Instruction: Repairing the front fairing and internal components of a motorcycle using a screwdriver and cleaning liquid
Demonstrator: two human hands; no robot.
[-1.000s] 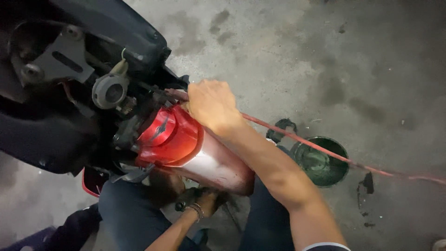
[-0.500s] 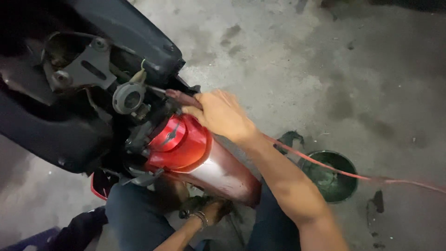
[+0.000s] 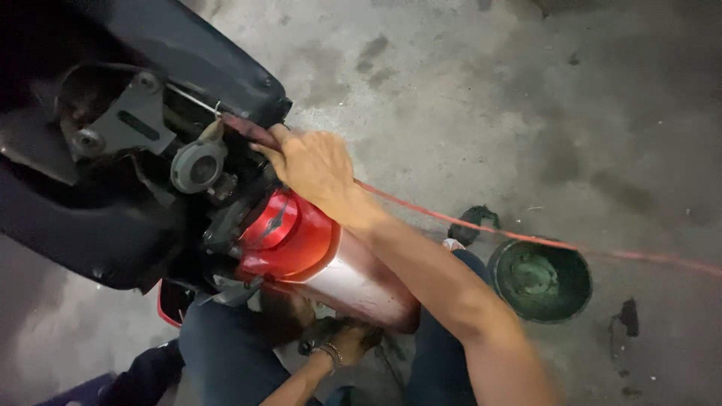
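My right hand (image 3: 316, 167) is closed around the dark red end of a thin red hose (image 3: 526, 239), with the tip pushed in at the edge of the scooter's black rear panel (image 3: 218, 71). Just below this hand sits the red tail light (image 3: 289, 233), whose clear lower lens runs toward me. A grey round fitting (image 3: 197, 167) lies to the left of the tip. My left hand (image 3: 344, 344), wearing a bracelet, is curled on a dark part beneath the tail light, largely hidden in shadow.
A dark green round bucket (image 3: 540, 280) stands on the stained concrete floor (image 3: 489, 98) at right, with the hose running over its rim. A black scrap (image 3: 474, 222) lies near it. My knees in dark trousers (image 3: 218, 346) are under the scooter's tail.
My right hand has slid up and left from the top of the tail light to the edge of the black panel, taking the hose end with it. The left hand stays under the light.
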